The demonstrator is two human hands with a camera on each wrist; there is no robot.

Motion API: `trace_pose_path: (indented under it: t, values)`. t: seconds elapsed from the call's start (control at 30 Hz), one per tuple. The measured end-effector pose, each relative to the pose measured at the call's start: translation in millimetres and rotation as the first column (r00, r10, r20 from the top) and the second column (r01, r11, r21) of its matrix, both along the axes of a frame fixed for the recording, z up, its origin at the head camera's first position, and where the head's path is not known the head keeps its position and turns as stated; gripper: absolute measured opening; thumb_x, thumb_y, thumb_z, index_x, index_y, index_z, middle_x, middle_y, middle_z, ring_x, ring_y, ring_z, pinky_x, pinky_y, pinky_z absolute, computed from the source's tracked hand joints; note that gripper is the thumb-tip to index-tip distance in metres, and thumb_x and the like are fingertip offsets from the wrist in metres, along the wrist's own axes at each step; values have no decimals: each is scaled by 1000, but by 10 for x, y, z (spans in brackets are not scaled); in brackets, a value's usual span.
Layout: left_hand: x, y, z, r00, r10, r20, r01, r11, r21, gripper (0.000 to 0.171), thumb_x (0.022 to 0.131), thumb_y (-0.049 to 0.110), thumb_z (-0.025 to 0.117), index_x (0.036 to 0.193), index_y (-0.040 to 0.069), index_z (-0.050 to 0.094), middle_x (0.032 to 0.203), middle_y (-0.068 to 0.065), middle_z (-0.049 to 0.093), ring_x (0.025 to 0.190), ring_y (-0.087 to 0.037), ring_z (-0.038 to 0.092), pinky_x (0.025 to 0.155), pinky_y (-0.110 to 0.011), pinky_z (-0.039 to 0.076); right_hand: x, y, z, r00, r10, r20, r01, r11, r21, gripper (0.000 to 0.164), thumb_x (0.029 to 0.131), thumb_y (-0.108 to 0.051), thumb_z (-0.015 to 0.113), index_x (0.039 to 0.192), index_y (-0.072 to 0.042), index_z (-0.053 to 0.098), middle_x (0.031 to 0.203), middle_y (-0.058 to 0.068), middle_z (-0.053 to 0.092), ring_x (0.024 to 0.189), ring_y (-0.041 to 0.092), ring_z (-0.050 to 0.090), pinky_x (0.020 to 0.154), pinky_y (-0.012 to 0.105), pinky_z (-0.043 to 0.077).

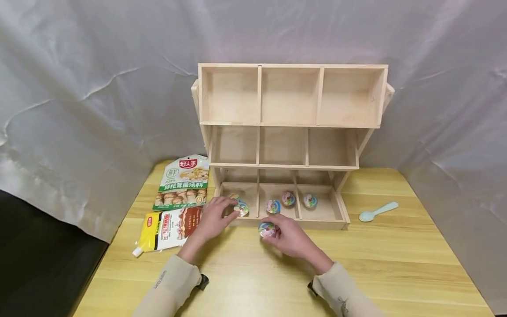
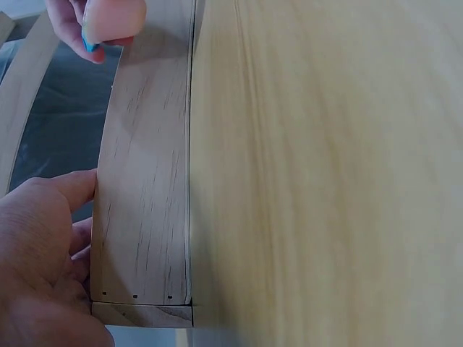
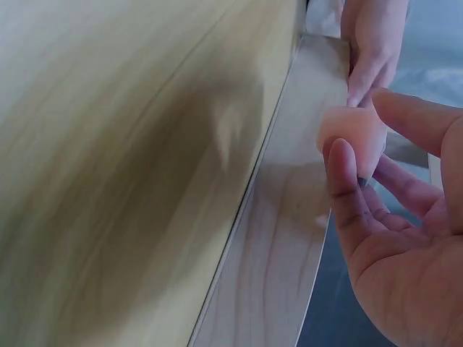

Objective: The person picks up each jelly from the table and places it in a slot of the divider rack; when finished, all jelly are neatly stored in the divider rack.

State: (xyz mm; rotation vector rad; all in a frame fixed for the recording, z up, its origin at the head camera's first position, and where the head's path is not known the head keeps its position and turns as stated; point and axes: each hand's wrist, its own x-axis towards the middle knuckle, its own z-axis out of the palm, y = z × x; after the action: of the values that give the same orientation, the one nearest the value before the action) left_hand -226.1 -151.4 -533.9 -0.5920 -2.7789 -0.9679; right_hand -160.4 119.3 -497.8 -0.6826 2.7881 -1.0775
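My right hand [image 1: 291, 235] pinches a small pink jelly cup [image 3: 352, 134] with a printed lid between thumb and fingers, just before the front board of a wooden rack [image 1: 305, 223]. My left hand [image 1: 215, 218] reaches over that board into the bottom left compartment, its fingertips right at another jelly cup [image 1: 242, 208]; I cannot tell whether they grip it. Behind that one, a further cup [image 1: 233, 197] is partly hidden by the fingers. Two jelly cups, one nearer [image 1: 273, 206] and one farther [image 1: 288, 198], lie in the bottom middle compartment. One cup [image 1: 310, 201] sits in the bottom right compartment.
The rack's upper two tiers [image 1: 291, 94] overhang the bottom one. On the left lie a green and white food bag [image 1: 180, 182] and a yellow and white spouted pouch [image 1: 168, 229], close to my left forearm. A pale blue spoon [image 1: 378, 211] rests right of the rack. Grey curtain surrounds the table.
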Motion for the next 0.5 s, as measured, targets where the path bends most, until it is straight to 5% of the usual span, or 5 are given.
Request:
trace_pose_path:
  t: [0.23,0.5]
  values:
    - [0,0,8,1000,-3,18,3,1000,-4,36,96,36,73,125,15,71,134,-7,68,130,-33,55,114,-60,37,-42,218,92,995,-86,48,88,995,-45,49,88,-15,83,134,-8,66,107,3,68,81,11,60,67,20,54]
    - [7,5,12,1000,-2,-14,2,1000,2,34,95,33,75,123,14,72,132,-8,69,128,-34,56,111,-60,39,-160,588,122,985,-172,-15,171,983,-68,50,87,-14,83,134,-8,67,106,10,70,78,12,60,66,21,54]
